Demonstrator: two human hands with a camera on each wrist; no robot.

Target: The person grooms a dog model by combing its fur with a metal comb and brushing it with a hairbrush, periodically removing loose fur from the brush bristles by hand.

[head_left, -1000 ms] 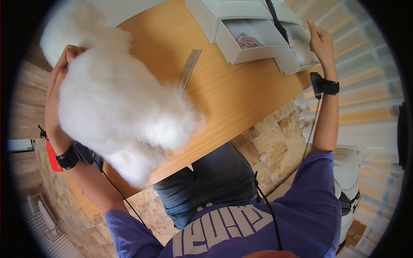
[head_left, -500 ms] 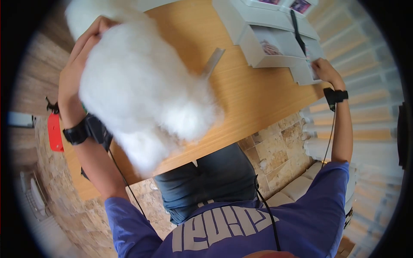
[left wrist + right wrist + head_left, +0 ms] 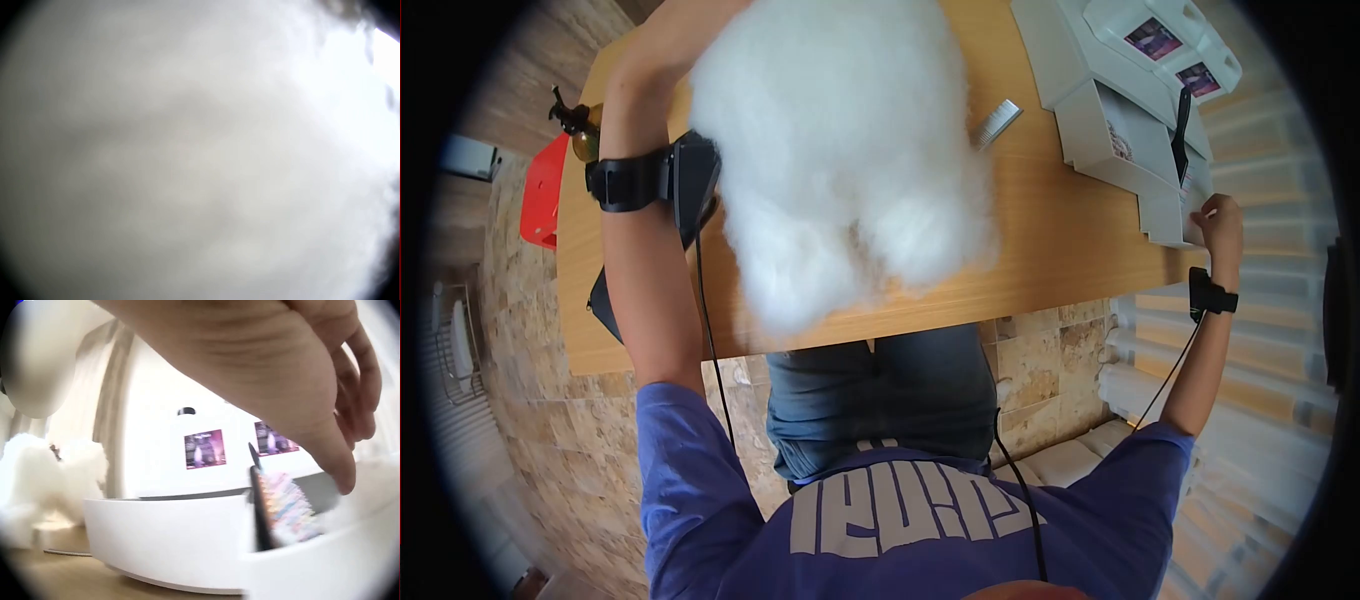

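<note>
A white, fluffy-coated dog [image 3: 850,120] stands on the wooden table, its rear towards me. My left hand [image 3: 690,30] reaches along its left side; its fingers are cut off by the top edge of the head view, and white fur fills the left wrist view. Over the pulled-out right drawer [image 3: 1162,215] hovers my right hand [image 3: 1224,225], with loosely bent fingers and nothing visible in its grasp. In the right wrist view the thumb [image 3: 340,469] points down into that drawer, beside small pastel-striped items [image 3: 287,506] and a black handle [image 3: 261,519].
A metal comb [image 3: 998,124] lies on the table [image 3: 1060,260] right of the dog. Another open drawer [image 3: 1090,155] holds pinkish strands. An amber bottle [image 3: 586,140] and a red seat [image 3: 545,195] are at left. Cables [image 3: 708,330] trail from both wrist cameras.
My right hand has come down from a raised pose, index finger extended, to the right drawer. The head view has shifted, so the dog sits higher and further right. My left hand stays against the dog.
</note>
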